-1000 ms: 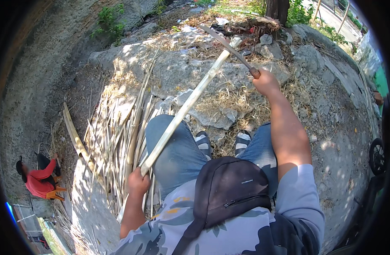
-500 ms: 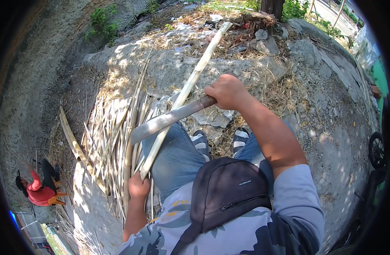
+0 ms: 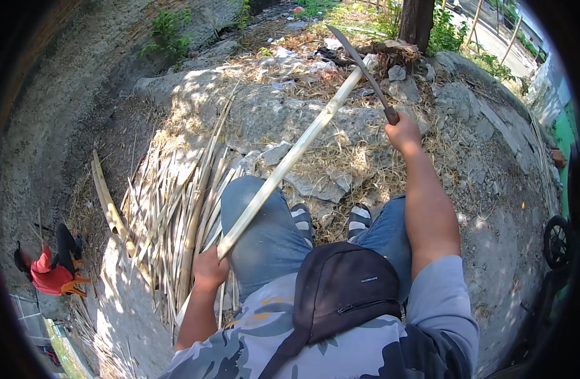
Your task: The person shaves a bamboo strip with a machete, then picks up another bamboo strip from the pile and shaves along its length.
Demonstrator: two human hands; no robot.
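My left hand (image 3: 211, 268) is closed round the near end of a long pale split bamboo pole (image 3: 283, 165), which slants away over my left thigh toward the far rubble. In my right hand (image 3: 403, 132) is the dark handle of a machete (image 3: 364, 68), held out ahead with its blade tilted up and to the left. The blade crosses the pole's far end in the picture; whether it touches I cannot tell. A heap of thin bamboo strips (image 3: 176, 208) lies on the ground left of my leg.
Curved bamboo pieces (image 3: 113, 211) lie beyond the heap. At the far left a person in red (image 3: 49, 271) sits on an orange chair. Broken rock slabs (image 3: 321, 183), dry fibres and a tree trunk (image 3: 416, 25) are ahead. A dark wheel (image 3: 557, 242) stands at the right edge.
My right hand has swung the machete forward and right, from low over the pole near my left knee to its far end. The pole has tilted slightly rightward, with my left hand still gripping it.
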